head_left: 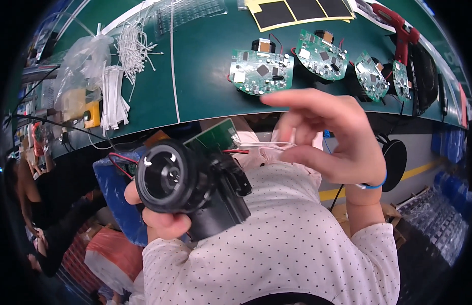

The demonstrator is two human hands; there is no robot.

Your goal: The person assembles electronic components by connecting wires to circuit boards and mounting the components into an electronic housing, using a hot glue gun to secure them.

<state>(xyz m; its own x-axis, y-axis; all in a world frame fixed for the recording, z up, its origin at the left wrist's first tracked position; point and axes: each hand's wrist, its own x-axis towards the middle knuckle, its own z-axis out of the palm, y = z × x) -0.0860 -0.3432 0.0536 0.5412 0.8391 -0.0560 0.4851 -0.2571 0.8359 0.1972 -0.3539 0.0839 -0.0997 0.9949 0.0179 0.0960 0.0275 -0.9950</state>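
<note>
My left hand (166,223) is closed around a black plastic housing (218,216) with a round, lens-like ring at its front, held tilted before my body. A green circuit board (215,136) sticks up behind the housing, and red wires show beside it. From the board's edge a thin white cable (264,145) runs to my right hand (335,137). There the thumb and curled fingers pinch the cable, while the index finger stretches out toward the bench. Most of the left palm is hidden behind the housing.
Several green circuit boards (264,71) with black parts beneath stand along the green bench (205,76). White cable bundles (114,96) and a plastic bag (83,63) lie at the left. A red glue gun (401,33) is at the far right. Another person (58,178) sits at the left.
</note>
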